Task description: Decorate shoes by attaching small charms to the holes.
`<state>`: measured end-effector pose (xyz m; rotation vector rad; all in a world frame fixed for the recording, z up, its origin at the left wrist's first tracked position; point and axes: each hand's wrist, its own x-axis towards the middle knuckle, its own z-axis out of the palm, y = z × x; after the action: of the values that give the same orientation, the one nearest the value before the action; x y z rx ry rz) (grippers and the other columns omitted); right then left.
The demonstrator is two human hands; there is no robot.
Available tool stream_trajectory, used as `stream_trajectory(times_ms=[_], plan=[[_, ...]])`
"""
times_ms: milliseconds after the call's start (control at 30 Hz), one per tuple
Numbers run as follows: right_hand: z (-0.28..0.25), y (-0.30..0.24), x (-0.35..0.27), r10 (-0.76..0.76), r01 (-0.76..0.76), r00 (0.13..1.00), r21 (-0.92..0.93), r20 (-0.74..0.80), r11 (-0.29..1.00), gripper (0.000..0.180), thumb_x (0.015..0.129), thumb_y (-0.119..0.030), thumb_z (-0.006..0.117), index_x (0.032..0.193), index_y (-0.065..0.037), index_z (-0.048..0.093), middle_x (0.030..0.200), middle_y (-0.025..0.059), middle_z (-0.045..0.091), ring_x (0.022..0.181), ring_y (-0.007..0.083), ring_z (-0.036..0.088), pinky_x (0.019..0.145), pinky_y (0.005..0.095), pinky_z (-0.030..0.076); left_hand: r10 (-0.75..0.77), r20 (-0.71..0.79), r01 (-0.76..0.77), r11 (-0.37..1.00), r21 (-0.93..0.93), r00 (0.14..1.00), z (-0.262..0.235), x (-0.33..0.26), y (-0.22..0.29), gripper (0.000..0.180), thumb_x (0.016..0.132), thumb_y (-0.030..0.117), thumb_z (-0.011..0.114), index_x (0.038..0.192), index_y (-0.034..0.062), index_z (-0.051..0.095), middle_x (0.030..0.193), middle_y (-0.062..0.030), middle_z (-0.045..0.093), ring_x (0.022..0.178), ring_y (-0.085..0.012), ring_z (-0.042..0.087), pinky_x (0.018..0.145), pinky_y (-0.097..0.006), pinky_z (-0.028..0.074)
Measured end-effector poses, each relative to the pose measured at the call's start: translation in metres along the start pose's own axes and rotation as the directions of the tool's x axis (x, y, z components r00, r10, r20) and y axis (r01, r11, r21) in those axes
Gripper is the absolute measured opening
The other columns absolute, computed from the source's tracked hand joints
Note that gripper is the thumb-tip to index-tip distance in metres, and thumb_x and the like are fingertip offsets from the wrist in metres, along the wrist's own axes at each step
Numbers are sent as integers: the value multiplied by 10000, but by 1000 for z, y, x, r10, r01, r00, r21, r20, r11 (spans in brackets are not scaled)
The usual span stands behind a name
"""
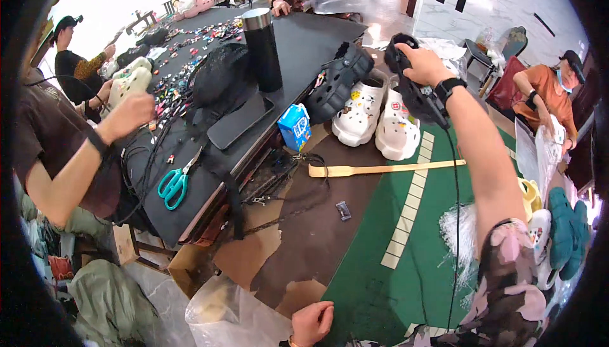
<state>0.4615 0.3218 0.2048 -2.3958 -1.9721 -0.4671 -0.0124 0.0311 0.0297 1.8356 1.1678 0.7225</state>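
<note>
Beside the right hand [424, 66], white clogs [357, 115] are standing; it is gripping a black clog [424, 98], while the left hand [312, 323], well apart, is forming a loose fist.

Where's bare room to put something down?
On the green mat, between the pale strip and black cord, and on the brown sheet below the small packet. It's crowded around the white clogs, held black clog and colorful bits.

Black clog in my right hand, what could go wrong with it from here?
The black clog in your right hand is close beside the white clogs, so it might knock them. The thin black cable running down from near that hand appears to cross the wooden stick, so it could perhaps snag there.
</note>
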Motion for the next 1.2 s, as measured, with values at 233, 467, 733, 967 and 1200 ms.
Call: stream_trajectory(times_ms=[233,467,733,967,1200], plan=[[-12,-114,55,-154,154,988,-10,-5,988,487,824,-73,543,1305,-136,502,964,168,694,909,333,675,724,449,542,-45,36,47,998,-47,998,3,-4,-16,117,841,59,641,947,16,669,852,-167,675,754,-319,664,681,-371,527],[36,-116,75,-67,67,997,-2,-35,998,266,785,-160,629,1048,-129,650,960,145,696,929,330,674,744,452,539,-28,29,27,999,30,999,0,-2,-4,106,851,79,630,934,23,664,854,-161,673,763,-334,653,684,-387,522],[14,-71,-33,151,-90,972,303,-183,949,235,795,-266,685,972,-147,586,838,152,681,829,380,648,715,478,494,39,-12,-39,999,-6,999,6,-7,-17,100,848,105,639,917,35,662,819,-145,665,704,-299,643,640,-367,511],[-83,-55,-210,220,-78,949,504,-228,860,231,776,-235,695,889,-50,614,751,178,647,723,356,638,657,425,489,106,-110,-116,989,-89,988,15,-8,-24,155,807,149,705,923,59,657,745,-85,642,592,-200,615,556,-320,493],[-74,-99,-368,244,-290,956,627,161,723,221,765,-212,690,865,-18,656,818,177,670,786,308,661,714,391,517,252,287,-165,942,-293,924,20,-44,62,470,748,287,808,1036,-1,572,749,-76,644,575,-136,607,541,-281,496]])
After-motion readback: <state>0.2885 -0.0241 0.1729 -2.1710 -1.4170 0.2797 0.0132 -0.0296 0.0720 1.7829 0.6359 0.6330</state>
